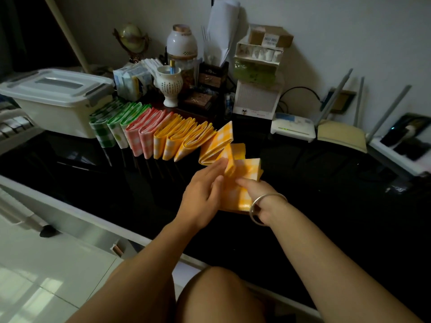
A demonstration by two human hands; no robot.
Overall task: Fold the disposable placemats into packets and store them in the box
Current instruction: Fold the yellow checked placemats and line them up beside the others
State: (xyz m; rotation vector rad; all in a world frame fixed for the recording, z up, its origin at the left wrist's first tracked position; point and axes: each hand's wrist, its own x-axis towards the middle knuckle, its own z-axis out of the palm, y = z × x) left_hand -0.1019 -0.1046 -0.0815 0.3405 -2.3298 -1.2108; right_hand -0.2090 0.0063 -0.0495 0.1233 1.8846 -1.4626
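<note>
Item, nearest the camera: a bare knee, raised between the two forearms; the person is apparently seated low before a black glossy tabletop.

Item, grip: left hand lies flat, fingers extended and pressing the upper left side of a yellow checked placemat, seemingly to hold a crease. Right hand, a silver bangle on the wrist, has its fingers curled over the placemat's right side, thumb on top; it pins the sheet, though a closed pinch cannot be confirmed. The placemat is partly folded and rests on the tabletop under both hands, its far flaps standing loose.

Item, just beyond: one yellow packet leaning upright, touching the loose flaps.

Item, row of finished packets: yellow packets, pink packets and green packets, stood on edge side by side, running back and left, probably sorted by colour for ready loading.

Item, store: white lidded box at the row's far left end, lid shut. Judgement: folding is near done; storing has not begun.

Item, background: white vase, small globe, router, assorted cartons along the wall.
</note>
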